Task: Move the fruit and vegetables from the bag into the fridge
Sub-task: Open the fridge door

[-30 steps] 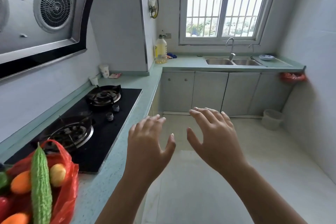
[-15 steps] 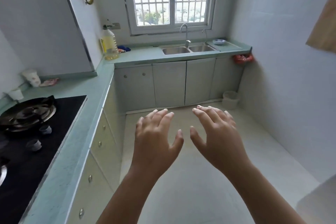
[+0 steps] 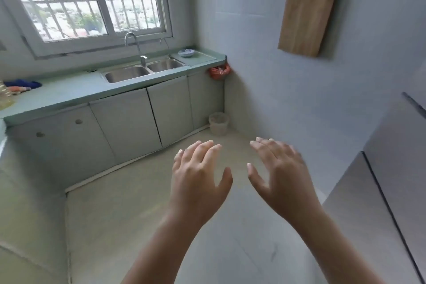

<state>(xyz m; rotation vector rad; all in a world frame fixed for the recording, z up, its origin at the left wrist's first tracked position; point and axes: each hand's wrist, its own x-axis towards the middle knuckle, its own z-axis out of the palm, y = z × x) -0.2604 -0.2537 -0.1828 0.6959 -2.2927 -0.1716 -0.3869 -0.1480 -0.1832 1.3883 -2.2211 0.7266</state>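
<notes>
My left hand (image 3: 198, 177) and my right hand (image 3: 280, 173) hover side by side over the floor, palms down, fingers spread, both holding nothing. A grey fridge (image 3: 391, 168) with a dark vertical door seam stands at the right edge, just right of my right hand; its doors look closed. The bag of fruit and vegetables is out of view.
A green counter (image 3: 69, 92) with a double sink (image 3: 143, 70) runs along the far wall over grey cabinets. A small bin (image 3: 218, 123) sits in the far corner under a red bag (image 3: 219, 71). A wooden cutting board (image 3: 307, 12) hangs on the right wall.
The view has swung right: the red bag of produce and the stove have left the frame, and the fridge has come in at the right. Both hands stay open and empty.
</notes>
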